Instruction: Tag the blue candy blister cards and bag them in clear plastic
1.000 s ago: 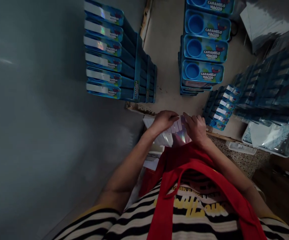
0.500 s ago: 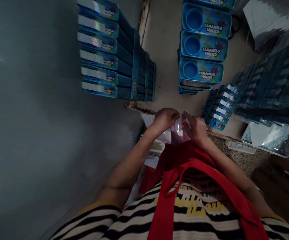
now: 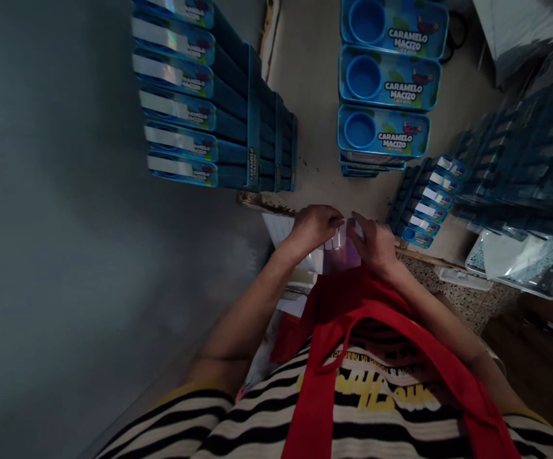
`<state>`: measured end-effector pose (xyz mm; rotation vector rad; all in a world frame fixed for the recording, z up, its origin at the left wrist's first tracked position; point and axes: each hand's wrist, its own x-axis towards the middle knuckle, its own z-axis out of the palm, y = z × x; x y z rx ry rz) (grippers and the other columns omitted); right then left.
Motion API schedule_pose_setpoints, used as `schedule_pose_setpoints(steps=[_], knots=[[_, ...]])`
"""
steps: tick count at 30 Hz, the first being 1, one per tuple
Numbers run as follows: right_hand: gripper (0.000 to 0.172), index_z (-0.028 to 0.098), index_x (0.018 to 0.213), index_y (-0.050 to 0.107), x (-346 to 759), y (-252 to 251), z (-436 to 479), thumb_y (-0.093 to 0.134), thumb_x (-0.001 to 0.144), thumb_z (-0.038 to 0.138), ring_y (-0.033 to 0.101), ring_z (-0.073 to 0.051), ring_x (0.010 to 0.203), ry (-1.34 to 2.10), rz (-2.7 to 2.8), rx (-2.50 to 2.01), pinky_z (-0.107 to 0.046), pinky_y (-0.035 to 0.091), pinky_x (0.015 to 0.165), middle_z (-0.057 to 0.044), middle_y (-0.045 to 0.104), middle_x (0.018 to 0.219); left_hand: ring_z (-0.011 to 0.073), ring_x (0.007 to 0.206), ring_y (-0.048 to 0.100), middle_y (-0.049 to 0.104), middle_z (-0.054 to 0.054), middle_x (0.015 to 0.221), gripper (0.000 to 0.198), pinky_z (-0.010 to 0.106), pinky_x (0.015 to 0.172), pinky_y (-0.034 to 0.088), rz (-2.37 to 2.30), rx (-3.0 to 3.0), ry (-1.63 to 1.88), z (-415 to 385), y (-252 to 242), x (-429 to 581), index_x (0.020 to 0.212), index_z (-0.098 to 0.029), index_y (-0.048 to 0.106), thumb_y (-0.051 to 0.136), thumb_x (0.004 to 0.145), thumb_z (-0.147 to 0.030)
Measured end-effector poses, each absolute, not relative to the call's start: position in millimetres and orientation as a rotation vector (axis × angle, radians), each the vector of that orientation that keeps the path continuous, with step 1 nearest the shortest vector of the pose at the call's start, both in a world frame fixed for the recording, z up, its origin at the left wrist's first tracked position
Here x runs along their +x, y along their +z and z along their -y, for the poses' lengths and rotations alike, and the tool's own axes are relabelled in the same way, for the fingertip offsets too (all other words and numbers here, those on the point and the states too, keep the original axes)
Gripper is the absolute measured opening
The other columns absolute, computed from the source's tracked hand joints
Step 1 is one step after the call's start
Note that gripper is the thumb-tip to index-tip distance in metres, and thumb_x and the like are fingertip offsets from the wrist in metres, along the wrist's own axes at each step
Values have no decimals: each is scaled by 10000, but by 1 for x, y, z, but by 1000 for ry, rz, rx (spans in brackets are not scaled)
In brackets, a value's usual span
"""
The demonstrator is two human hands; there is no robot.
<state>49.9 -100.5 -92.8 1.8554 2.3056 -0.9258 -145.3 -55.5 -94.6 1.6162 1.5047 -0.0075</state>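
Observation:
A thin, clear, shiny plastic sheet [image 3: 339,256] with pale rectangular patches hangs in front of the red apron. My left hand [image 3: 315,224] pinches it near its upper left, thumb and fingertips together. At its upper right, the fingers of my right hand [image 3: 373,242] are closed on the same sheet. A small gap separates the fingertips of the two hands. The sheet's lower part runs down to the apron, and I cannot make out exactly what it is.
Blue boxes marked "Caramelo Macizo" stand in a left stack [image 3: 181,140], a middle row [image 3: 384,131] and a smaller right stack [image 3: 420,210] on the table [image 3: 317,83]. Papers [image 3: 276,229] lie below its edge. A clear tray [image 3: 525,261] sits at right.
The view has shifted a little, so the boxes sit slightly differently in it. An orange-red spot by the right fingers no longer shows. Both hands keep their hold on the sheet.

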Motion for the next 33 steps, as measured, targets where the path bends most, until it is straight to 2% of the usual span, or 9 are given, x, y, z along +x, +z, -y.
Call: schedule_pose_setpoints(steps=[3,14,18,21,25,27,30,31,33], knots=[[412,243,1465,653,45,-96,95,469,1119,367,660,-259,997,-876,-2352,1754,-365,389,844,-115,786,1112,299,1016,742,833,85,1074,226,364,831,486,-1538,1621,-25,58,-92,-143,1016,-261,859,657,918,-289],[477,212,1545,587,44,-87,102,409,1103,241,638,-290,986,-777,-2328,1565,-416,369,842,-147,776,1043,305,1031,750,835,91,1058,234,375,860,514,-1537,1569,-100,54,-85,-142,1022,-249,864,659,916,-290],[393,218,1395,703,42,-82,99,460,1089,264,652,-276,999,-885,-2306,1540,-388,367,850,-138,790,1070,303,1066,745,832,89,1068,261,378,886,511,-1602,1582,-190,55,-81,-143,1070,-241,849,633,938,-307],[253,208,1176,777,43,-77,107,595,1012,272,661,-247,895,-1073,-2219,1750,-353,384,803,-107,794,997,313,1083,735,821,99,1097,262,393,898,508,-1610,1631,-195,52,-94,-144,1066,-241,840,616,953,-314],[118,213,926,753,59,-50,125,698,898,314,558,-164,636,-1612,-1837,2355,-291,372,646,1,675,701,369,1136,696,778,175,1153,315,482,979,502,-1636,1705,-94,37,-136,-144,1084,-187,823,540,983,-282],[181,221,844,727,73,-29,131,760,847,399,496,-136,576,-1980,-1436,2592,-267,367,583,36,611,630,410,1255,631,735,226,1244,327,559,1090,448,-1676,1726,-5,33,-156,-141,1155,-157,799,551,979,-277],[313,224,868,740,93,-5,135,881,724,464,532,-123,616,-2361,-748,2834,-246,433,577,41,656,707,420,1408,519,655,252,1399,408,599,1212,342,-1799,1613,349,50,-163,-128,1270,-146,745,599,983,-397],[348,222,870,744,98,-1,135,916,681,458,558,-122,646,-2432,-563,2889,-243,457,588,36,678,750,401,1386,543,669,237,1378,444,574,1210,361,-1809,1486,508,61,-159,-121,1255,-151,746,596,989,-474],[388,214,849,742,105,0,135,964,610,424,578,-114,663,-2542,-288,2921,-232,471,585,33,699,784,337,1192,671,746,189,1185,561,495,1105,489,-1681,1090,734,87,-144,-104,1130,-158,773,554,978,-653]])
